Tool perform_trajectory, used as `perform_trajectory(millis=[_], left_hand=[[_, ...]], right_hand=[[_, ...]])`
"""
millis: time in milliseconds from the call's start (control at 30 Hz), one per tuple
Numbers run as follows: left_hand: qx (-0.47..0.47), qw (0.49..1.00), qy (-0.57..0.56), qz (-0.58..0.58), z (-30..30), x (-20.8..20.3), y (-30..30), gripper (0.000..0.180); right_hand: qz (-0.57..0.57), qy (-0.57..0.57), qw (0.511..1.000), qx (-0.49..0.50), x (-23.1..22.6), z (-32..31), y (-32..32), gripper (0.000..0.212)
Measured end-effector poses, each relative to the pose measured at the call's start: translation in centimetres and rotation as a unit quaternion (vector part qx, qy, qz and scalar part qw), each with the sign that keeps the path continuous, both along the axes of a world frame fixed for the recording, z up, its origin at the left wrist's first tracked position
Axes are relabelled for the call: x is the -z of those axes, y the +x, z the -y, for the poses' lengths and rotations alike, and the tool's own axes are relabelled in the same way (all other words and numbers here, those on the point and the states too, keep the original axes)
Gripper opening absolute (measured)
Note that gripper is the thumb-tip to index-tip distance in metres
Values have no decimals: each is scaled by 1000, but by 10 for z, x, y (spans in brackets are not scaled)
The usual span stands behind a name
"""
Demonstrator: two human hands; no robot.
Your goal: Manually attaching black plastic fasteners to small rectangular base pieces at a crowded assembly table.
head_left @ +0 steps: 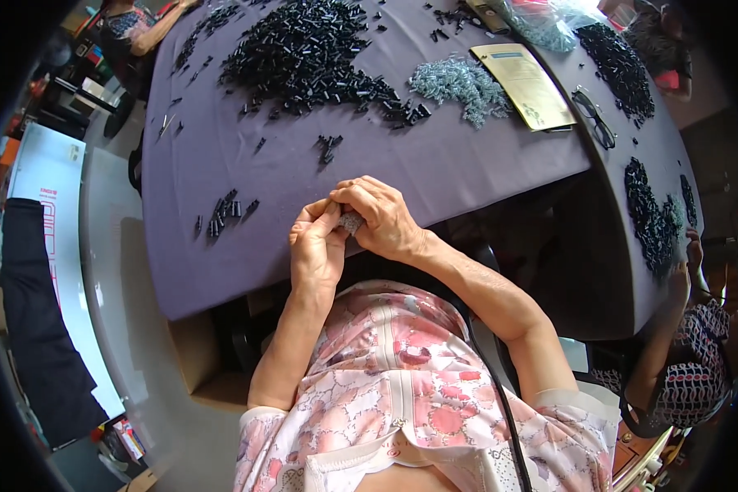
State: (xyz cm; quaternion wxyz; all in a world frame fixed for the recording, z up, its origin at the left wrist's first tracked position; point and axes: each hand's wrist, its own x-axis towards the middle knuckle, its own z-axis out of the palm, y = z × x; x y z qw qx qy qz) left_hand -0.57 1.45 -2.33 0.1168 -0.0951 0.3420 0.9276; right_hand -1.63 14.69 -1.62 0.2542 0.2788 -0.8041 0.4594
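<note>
— What are the person's two hands doing, please?

— The left hand (313, 242) and the right hand (381, 215) are touching each other, in front of the near edge of the table (451, 176), which a purple cloth is covering. Between the hands, a small grey speckled piece (351, 222) is showing.

— Are the fingers gripping this piece?

— The right fingers are lying together, curled, and they are clamping on the piece. The left fingertips are pointing inward and touching the right ones, but I cannot tell whether they are also gripping it, because the hands are partly hiding it.

— And what is lying around them on the cloth?

— A little beyond the hands, a few black tubes (329, 149) are lying in a small group, and on the left a second loose group (223, 213) is lying. On the far side a big black heap (295, 53) is spreading, and to its right a pile of clear pieces (461, 88) is glinting beside a gold packet (525, 86).

— Is anything resting more to the right?

— Yes, a pair of glasses (602, 131) is resting near the packet. Farther right, a long dark heap (649, 217) is lying, and a co-worker's hand (679, 283) is showing beside it
</note>
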Motion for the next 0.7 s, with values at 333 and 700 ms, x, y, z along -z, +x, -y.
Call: perform_trajectory(millis=[333,700], left_hand=[[-5,998,-57,28,2,-10,-6,11],[30,999,-38,-24,2,-9,-8,28]], right_hand=[[126,19,992,-16,-31,-34,-9,55],[138,186,857,460,-2,-145,-37,13]])
